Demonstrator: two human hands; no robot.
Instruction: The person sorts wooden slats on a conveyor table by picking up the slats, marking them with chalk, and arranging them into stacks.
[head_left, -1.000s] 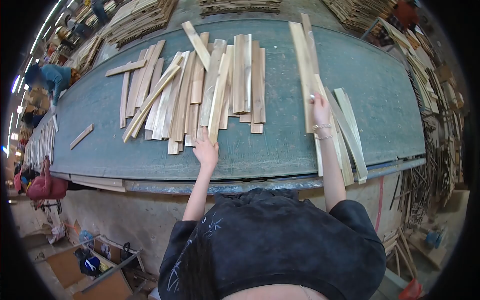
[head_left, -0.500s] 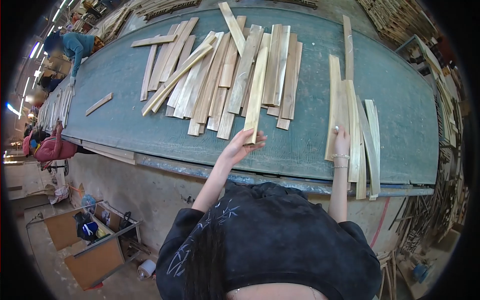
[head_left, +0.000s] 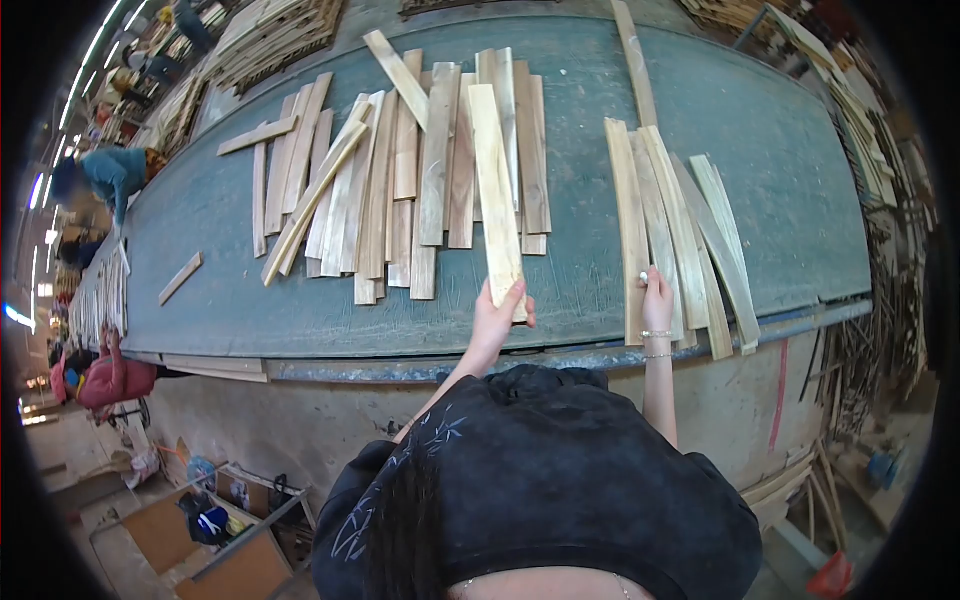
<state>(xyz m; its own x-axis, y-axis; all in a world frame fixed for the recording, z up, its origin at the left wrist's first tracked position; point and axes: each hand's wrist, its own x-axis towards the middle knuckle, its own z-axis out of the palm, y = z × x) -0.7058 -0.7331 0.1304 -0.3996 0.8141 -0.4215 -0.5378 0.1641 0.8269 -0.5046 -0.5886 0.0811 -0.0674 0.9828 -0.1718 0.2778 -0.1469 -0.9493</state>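
Observation:
My left hand (head_left: 502, 309) is closed round the near end of a pale wooden strip (head_left: 496, 190), which points away over the green table (head_left: 570, 270). Left of it, many strips (head_left: 435, 150) lie side by side, some crossing on top. My right hand (head_left: 655, 296), with bracelets at the wrist, has its fingers pressed together at the near end of the strips in the right group; a strip (head_left: 627, 220) lies just left of it. Whether those fingers grip one is hidden. Further strips (head_left: 715, 240) fan out to the right.
A lone strip (head_left: 634, 60) lies beyond the right group, and a short piece (head_left: 181, 278) at the left. A person in teal (head_left: 115, 175) and one in pink (head_left: 112, 380) are at the table's left end. Wood stacks (head_left: 275, 40) stand behind.
My left hand has picked up the pale strip by its near end and carried it right, off the left group. My right hand has come back toward the table's near edge.

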